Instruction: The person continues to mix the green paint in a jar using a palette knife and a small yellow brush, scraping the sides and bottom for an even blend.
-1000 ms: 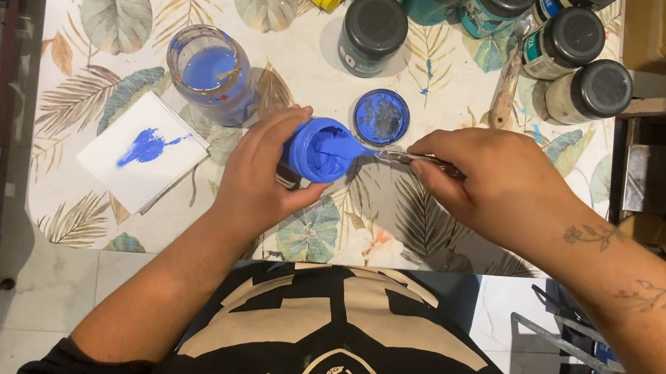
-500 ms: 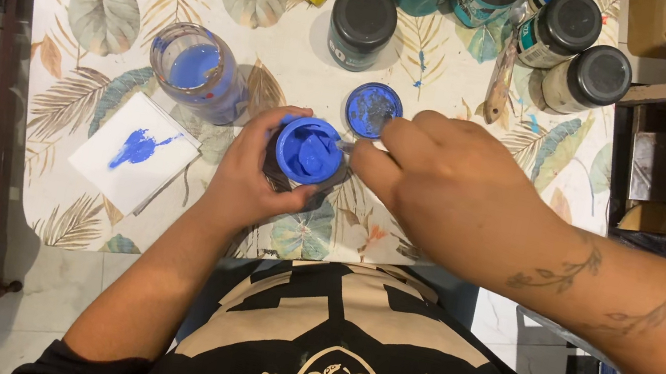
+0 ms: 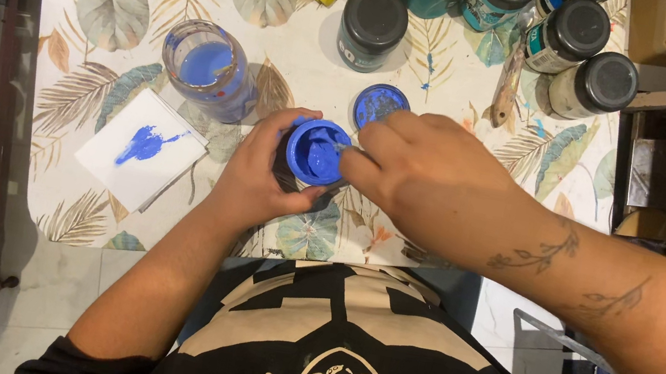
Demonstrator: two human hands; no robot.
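Head view: a person's two bare hands work over a leaf-patterned tablecloth.
Left hand: wrapped around an open round jar of blue paint, holding it near the table's front edge.
Right hand: fingers pinched shut on a thin tool whose tip dips into the jar; the tool is mostly hidden.
Blue round lid: lies just behind the jar.
Glass of blue water: stands left of the jar.
White paper with a blue smear: lies beside the left hand.
Dark-lidded paint jars: stand at the far edge.

Hands on paint jar (blue)
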